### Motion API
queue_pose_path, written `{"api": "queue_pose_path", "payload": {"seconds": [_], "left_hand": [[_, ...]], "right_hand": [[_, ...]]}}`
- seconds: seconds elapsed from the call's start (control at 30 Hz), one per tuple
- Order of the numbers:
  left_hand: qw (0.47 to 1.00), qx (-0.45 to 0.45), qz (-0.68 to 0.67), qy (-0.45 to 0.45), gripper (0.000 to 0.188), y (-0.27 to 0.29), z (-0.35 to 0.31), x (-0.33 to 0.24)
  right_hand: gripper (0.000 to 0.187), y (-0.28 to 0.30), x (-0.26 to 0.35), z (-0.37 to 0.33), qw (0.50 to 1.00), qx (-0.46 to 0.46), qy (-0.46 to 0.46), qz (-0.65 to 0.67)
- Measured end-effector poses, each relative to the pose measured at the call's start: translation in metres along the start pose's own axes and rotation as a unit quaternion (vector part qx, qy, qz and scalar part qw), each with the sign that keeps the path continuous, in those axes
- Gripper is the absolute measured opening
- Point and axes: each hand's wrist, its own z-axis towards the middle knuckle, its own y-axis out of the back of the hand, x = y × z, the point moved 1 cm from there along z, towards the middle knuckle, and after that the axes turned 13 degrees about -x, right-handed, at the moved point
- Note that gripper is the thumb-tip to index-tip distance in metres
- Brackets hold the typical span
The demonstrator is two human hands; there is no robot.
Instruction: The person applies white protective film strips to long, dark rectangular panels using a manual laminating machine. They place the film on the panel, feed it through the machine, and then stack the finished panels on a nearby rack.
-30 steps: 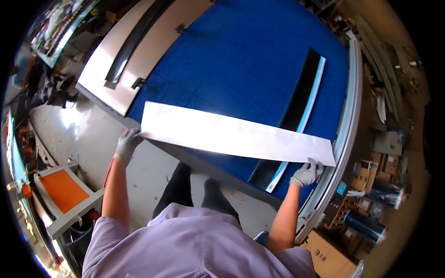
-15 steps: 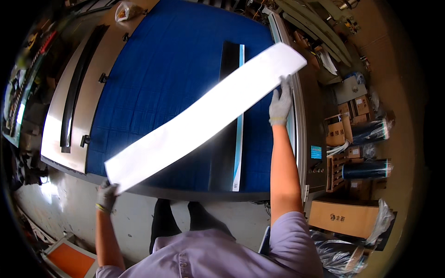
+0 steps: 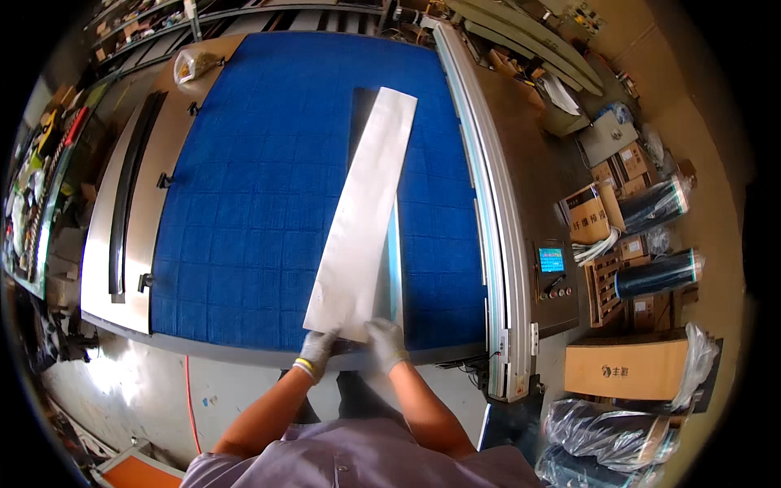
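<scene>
As left fingers (image 3: pixel 324 337) grip a white sheet (image 3: pixel 362 210), with right fingers' (image 3: pixel 379 331) hold unclear, dark print (image 3: pixel 616 372) marks a carton (image 3: pixel 587 368).

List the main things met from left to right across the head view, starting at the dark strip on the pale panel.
Dark strip → clear plastic bag → white strip → silver rail → lit screen → dark roll level with the screen.

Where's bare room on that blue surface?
Widest: the blue mat between the shiny beige panel and long white sheet. Narrower: between sheet and silver metal rail. Crowded: the near middle edge, around the grey-gloved left hand and right hand.
</scene>
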Motion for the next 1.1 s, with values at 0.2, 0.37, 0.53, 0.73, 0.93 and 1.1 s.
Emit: {"api": "queue_pose_path", "payload": {"seconds": [0.2, 0.37, 0.53, 0.73, 0.93, 1.1], "left_hand": [[0.976, -0.032, 0.212, -0.043, 0.046, -0.02, 0.0, -0.042], [0.941, 0.039, 0.319, -0.108, 0.044, -0.046, 0.013, 0.003], [0.94, 0.053, 0.309, -0.137, 0.044, -0.112, 0.017, 0.026], [0.935, -0.067, 0.3, -0.176, 0.026, -0.127, 0.027, 0.014], [0.804, -0.313, 0.368, -0.347, 0.024, -0.025, 0.04, 0.019], [0.844, -0.223, 0.422, -0.246, 0.043, -0.043, 0.041, 0.026]], "right_hand": [[0.02, 0.044, 0.017, -0.004, 0.994, -0.076, 0.075, -0.014], [0.022, 0.082, -0.013, -0.008, 0.955, -0.197, 0.198, -0.096], [0.017, 0.127, -0.042, 0.04, 0.953, -0.254, 0.154, -0.056], [0.026, 0.162, -0.029, 0.06, 0.827, -0.424, 0.289, -0.23], [0.032, 0.127, -0.022, -0.002, 0.885, -0.17, 0.38, -0.207], [0.033, 0.074, -0.028, 0.005, 0.921, -0.093, 0.303, -0.228]]}}
